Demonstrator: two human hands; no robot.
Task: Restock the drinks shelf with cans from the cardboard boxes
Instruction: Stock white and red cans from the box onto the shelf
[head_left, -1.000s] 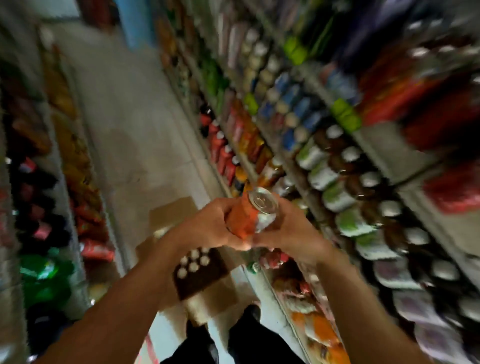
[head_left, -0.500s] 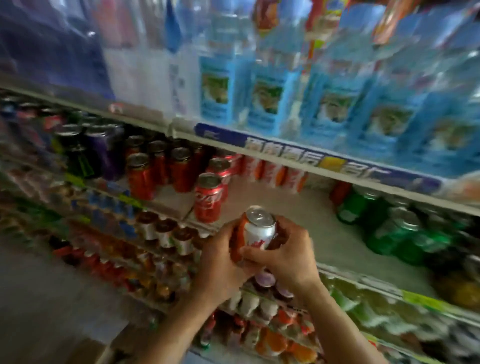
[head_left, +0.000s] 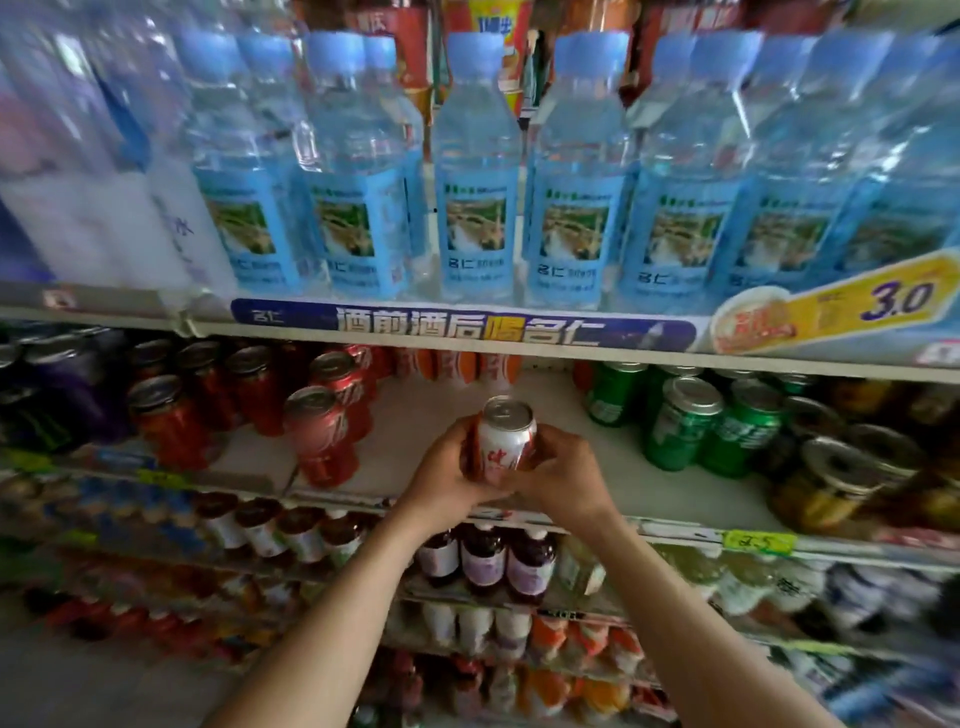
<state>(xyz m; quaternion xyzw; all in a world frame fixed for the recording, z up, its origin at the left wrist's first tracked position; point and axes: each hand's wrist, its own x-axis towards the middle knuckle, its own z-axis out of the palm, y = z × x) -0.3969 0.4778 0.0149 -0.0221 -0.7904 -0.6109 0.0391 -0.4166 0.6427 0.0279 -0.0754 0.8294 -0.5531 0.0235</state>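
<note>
White-and-orange can (head_left: 505, 441) stands upright, gripped by both the left hand (head_left: 448, 470) and right hand (head_left: 563, 475). It hovers over the drinks shelf (head_left: 649, 493), possibly just clear of it, between red cans (head_left: 324, 434) and green cans (head_left: 685, 423).

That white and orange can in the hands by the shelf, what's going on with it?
A person is restocking drinks. Both hands, the left hand and right hand, hold one upright white and orange metal can over the bare middle stretch of the pale drinks shelf. Red cola cans stand to its left, green cans to its right, and more white and orange cans sit at the back. The can is not yet set down.
</note>
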